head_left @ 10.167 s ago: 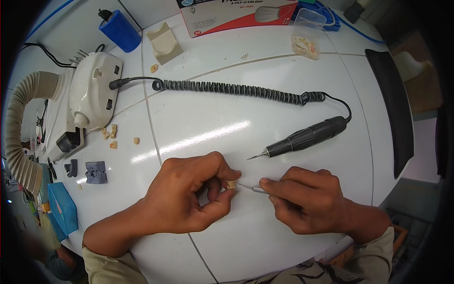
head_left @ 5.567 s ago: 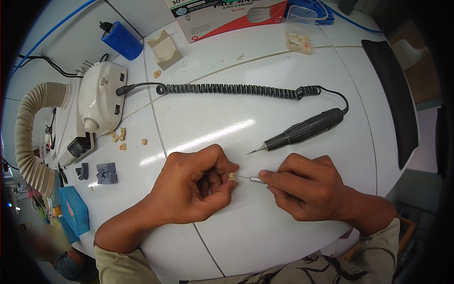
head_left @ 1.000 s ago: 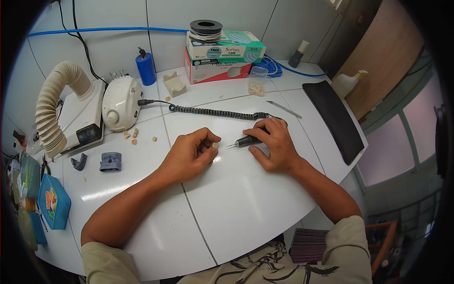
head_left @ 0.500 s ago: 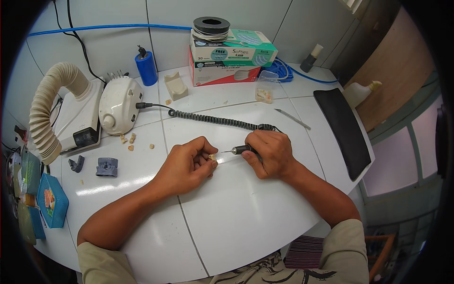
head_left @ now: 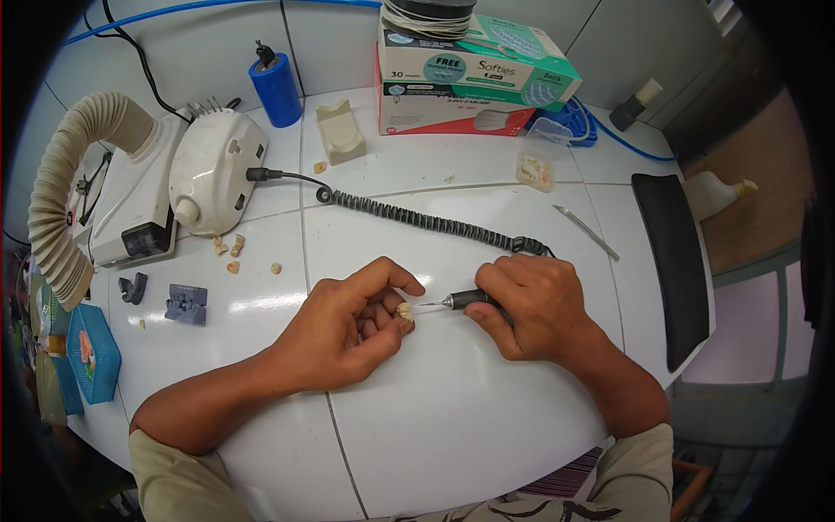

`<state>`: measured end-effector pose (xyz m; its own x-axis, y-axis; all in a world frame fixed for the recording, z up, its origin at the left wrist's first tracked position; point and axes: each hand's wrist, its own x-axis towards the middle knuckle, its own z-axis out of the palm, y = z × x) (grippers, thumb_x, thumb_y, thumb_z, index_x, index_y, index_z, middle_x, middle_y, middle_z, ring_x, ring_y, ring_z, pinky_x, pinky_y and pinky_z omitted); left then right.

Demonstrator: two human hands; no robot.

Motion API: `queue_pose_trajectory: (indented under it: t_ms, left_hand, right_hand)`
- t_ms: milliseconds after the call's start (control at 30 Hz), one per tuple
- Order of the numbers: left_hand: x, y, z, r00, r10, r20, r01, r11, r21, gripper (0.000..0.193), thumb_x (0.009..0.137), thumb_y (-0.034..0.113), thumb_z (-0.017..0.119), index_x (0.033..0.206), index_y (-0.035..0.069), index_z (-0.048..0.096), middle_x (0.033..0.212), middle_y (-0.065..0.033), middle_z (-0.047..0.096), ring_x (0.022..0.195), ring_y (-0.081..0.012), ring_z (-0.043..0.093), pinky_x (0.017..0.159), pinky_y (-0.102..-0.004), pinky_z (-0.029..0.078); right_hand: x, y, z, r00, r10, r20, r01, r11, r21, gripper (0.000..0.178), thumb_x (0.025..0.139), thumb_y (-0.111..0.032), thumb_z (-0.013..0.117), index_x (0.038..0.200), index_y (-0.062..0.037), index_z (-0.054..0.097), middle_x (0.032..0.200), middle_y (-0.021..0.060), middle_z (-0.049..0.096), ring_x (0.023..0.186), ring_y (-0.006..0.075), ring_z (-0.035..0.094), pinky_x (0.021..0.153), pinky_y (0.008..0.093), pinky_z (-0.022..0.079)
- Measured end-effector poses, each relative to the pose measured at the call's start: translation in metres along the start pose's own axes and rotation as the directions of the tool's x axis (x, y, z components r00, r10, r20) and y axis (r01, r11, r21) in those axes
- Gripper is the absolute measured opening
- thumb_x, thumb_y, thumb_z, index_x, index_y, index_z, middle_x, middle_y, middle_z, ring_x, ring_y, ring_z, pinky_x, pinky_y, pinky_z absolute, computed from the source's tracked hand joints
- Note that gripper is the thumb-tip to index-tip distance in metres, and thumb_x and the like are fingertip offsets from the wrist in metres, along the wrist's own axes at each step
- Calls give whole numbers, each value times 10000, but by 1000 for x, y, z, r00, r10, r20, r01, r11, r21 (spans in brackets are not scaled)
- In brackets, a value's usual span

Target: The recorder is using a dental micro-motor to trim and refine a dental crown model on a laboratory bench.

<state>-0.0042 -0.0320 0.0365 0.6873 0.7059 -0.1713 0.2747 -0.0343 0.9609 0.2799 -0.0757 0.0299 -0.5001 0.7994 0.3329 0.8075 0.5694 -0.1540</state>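
Between the thumb and curled fingers of my left hand (head_left: 352,326) is a small cream-coloured dental crown (head_left: 404,311); the forefinger is lifted off it. My right hand (head_left: 539,304) grips a black rotary handpiece (head_left: 470,300), which points left. Its thin metal bur (head_left: 429,304) reaches to the crown's right side; whether the tip touches cannot be made out. A coiled black cord (head_left: 417,217) runs from near the right hand to the white handpiece control unit (head_left: 213,178) at the left.
A beige dust-suction hose (head_left: 74,143) arches at the far left. Nearby lie grey dental models (head_left: 187,304) and loose tooth-coloured pieces (head_left: 237,245). Boxes (head_left: 461,109), a clear container (head_left: 535,170) and a blue cylinder (head_left: 277,91) stand behind. A metal instrument (head_left: 587,233) and black pad (head_left: 668,270) lie right.
The view has shifted closer, so most things look larger. My left forefinger has lifted away from the crown, which shows more fully. The handpiece stays in my right hand.
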Motion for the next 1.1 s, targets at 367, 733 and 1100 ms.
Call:
queue_pose_trajectory:
  t_ms: [367,733,1100]
  left_hand:
    - [-4,-5,1,999,43,29,-43,999,5,212,985,-22,729,1188,-33,668,844,-13,711,703,-30,630,635,-220,494]
    - [-5,-3,1,997,57,47,-58,998,26,216,979,-17,737,1182,-25,665,821,-16,705,692,-41,645,622,-221,502]
    - [-7,-1,2,998,12,58,-14,999,38,184,977,-5,730,1147,-17,660,813,-8,731,658,-32,639,596,-216,492]
  right_hand:
    - [-11,-8,-2,1000,-5,19,5,1000,-19,428,988,-488,771,851,-111,623,705,20,499,560,198,512,513,349,394]
    - [-12,-9,-2,999,-25,23,26,999,-26,452,996,-508,760,843,-107,617,711,22,498,564,192,506,520,347,396]
    - [-13,-18,-3,999,-17,35,17,1000,-21,435,1004,-506,751,861,-114,629,720,19,498,575,191,516,524,344,404]
